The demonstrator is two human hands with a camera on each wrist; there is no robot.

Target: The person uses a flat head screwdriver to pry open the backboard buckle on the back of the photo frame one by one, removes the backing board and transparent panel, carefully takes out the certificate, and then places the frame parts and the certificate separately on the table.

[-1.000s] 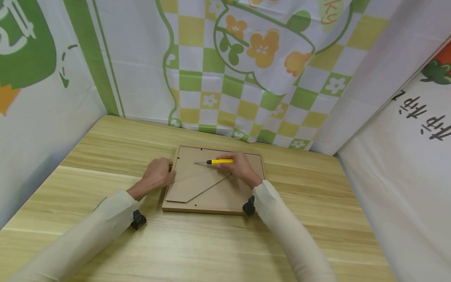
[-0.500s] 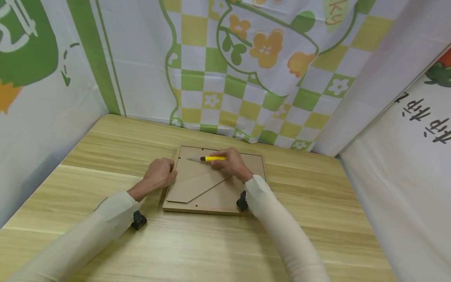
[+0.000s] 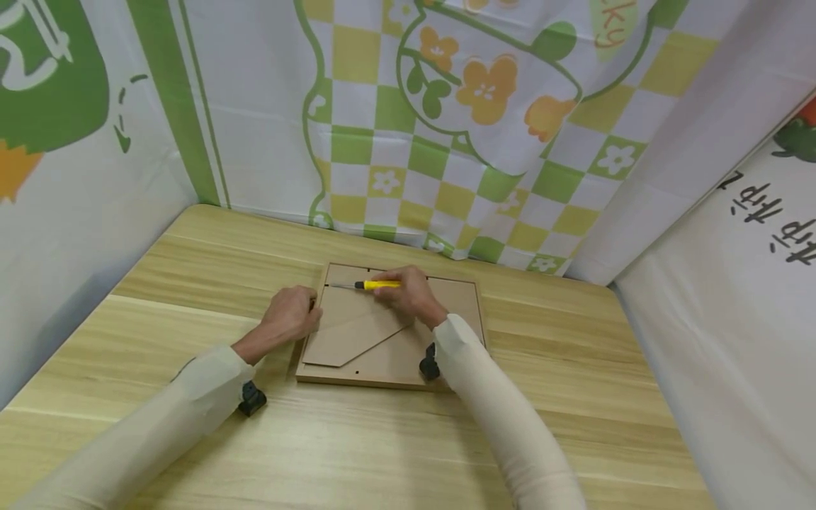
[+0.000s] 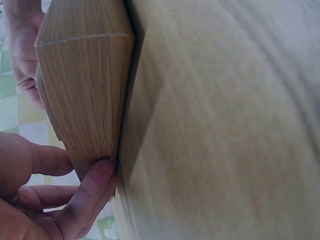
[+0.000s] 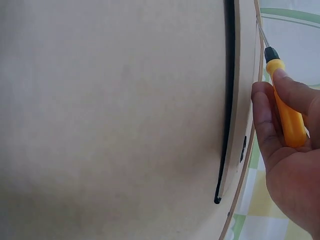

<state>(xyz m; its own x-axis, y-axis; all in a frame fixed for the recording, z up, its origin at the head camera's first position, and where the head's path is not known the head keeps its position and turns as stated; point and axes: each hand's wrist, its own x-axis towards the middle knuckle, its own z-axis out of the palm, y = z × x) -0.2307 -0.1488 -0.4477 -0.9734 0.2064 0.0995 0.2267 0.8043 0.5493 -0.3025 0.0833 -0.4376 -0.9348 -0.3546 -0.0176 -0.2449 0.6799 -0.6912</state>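
Observation:
A wooden frame (image 3: pixel 382 383) lies back side up on the table, with a brown backing board (image 3: pixel 357 322) and small black tabs near its edges. My left hand (image 3: pixel 288 315) grips the frame's left side; in the left wrist view its fingers (image 4: pixel 90 192) press the wood-grained side (image 4: pixel 85 90). My right hand (image 3: pixel 414 294) holds a yellow and black screwdriver (image 3: pixel 381 285) above the board, its tip by the tab near the upper left corner. The right wrist view shows the yellow handle (image 5: pixel 289 117) between thumb and fingers, the shaft reaching the frame's edge.
The wooden table (image 3: pixel 255 453) extends around the frame. A checkered, flower-patterned curtain (image 3: pixel 446 163) hangs along the table's back edge, with white printed sheets at left (image 3: pixel 146 163) and right (image 3: pixel 720 304).
My right hand has moved left across the board, bringing the screwdriver's tip to the tab near the upper left corner. My left hand keeps its grip on the frame's side.

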